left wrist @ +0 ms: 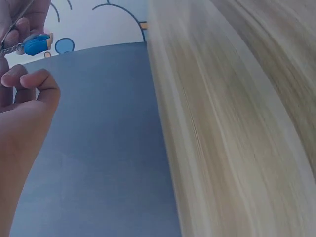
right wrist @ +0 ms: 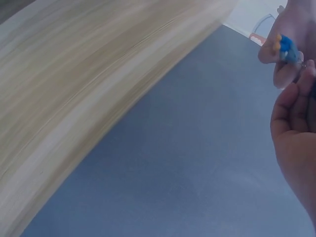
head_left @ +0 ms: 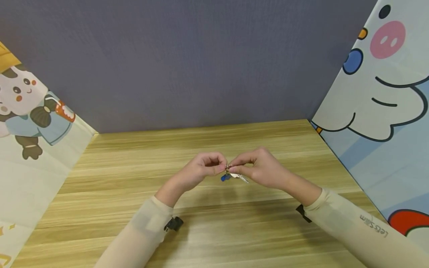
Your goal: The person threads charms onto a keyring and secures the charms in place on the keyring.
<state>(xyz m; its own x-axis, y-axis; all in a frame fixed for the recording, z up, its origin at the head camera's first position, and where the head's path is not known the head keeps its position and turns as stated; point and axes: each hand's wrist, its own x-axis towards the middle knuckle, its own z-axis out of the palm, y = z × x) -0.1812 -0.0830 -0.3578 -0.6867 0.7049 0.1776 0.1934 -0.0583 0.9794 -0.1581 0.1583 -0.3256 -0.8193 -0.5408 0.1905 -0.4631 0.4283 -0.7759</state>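
Biggest worry here, imo, is a slip. Both grips have the tiniest bit of metal to work with: the left grip point(head_left: 197, 170) and right grip point(head_left: 264, 169) each pinch at the key ring point(head_left: 228, 167) with thumb and finger, tips nearly meeting. If one side lets go early or a fingertip skids on the metal, the whole bunch could swing off the other hand or just drop onto the wooden surface point(head_left: 134, 160) below. The ring looks small and probably springy, so prying it could make it snap back or catch a fingernail. The blue charm point(head_left: 224, 178) and what looks like a silver key point(head_left: 243, 179) dangle loose, so they could twist round each other or get in the way of the fingers. Fingers also hide most of the ring, so a bad pinch would be hard to spot.

As for where it all sits: the ring is right between the two sets of fingertips, up off the surface. In the head view the charm hangs just below the pinch, nearer the left fingertips, and the key slants out under the right thumb. The left wrist view shows a short twisted chain point(left wrist: 11, 49) leading to the charm. Exactly how the key attaches, can't tell.
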